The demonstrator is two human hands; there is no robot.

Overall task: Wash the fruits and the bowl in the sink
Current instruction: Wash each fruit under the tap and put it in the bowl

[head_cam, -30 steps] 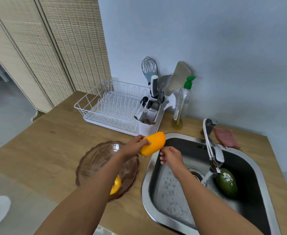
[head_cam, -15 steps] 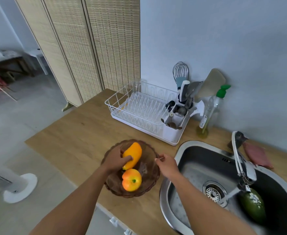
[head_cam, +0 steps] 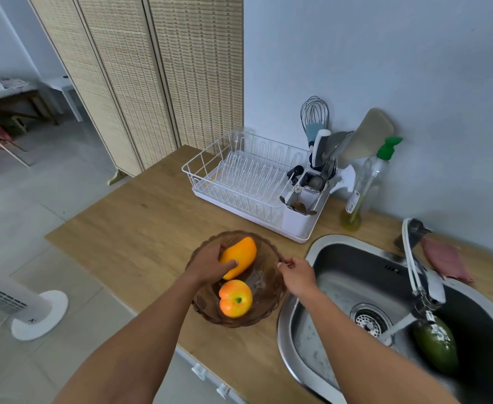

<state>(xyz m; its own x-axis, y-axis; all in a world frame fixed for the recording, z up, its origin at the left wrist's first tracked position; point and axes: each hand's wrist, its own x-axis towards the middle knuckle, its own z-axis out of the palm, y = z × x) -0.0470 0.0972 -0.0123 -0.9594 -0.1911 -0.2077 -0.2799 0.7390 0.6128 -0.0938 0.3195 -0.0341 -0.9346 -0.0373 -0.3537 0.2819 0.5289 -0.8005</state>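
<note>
Where the two bare forearms reach out over the wooden counter, a brown glass bowl sits just left of the steel sink, its rim almost touching the sink's edge. At the near side of the bowl lies a round orange-yellow fruit, stem dimple up. Just past it the left hand is curled over a yellow mango, thumb laid across its skin, the mango resting inside the bowl. The right hand pinches the bowl's right rim between thumb and fingertips. Off to the right, a dark green fruit lies in the sink basin beside the drain, right under the faucet, which is running a stream of water. A pink cloth lies on the counter behind the faucet. Farther back stands a white wire dish rack with a utensil caddy at its right end, a whisk sticking up from it, and a soap bottle with a green pump beside it against the wall.
</note>
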